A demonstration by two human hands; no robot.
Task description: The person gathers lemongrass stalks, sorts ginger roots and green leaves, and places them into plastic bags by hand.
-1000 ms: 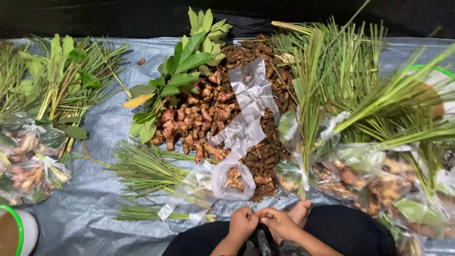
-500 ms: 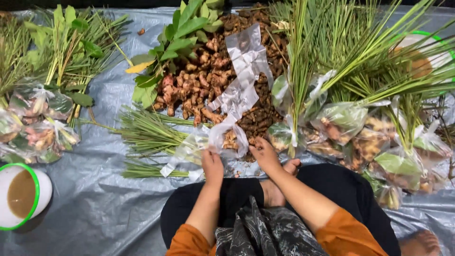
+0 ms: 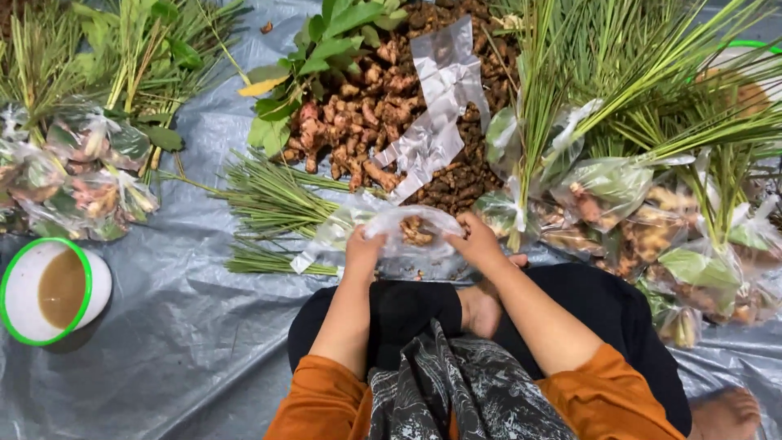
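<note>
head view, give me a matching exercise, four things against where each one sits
Things:
1 clear bag
2 white bowl
3 root pile
4 filled packets

Places:
A lower left on the sheet
B held between both hands
C right side, under the long green stalks
D top centre, beside broad leaves

Pairs: 1-B, 2-A, 3-D, 4-C

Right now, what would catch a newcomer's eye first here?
Probably the heap of knobbly brown roots at top centre, on a grey plastic sheet. Just below it, the left hand and right hand hold open a clear plastic bag with a few roots inside. A white bowl of brown liquid sits at far left.
</note>
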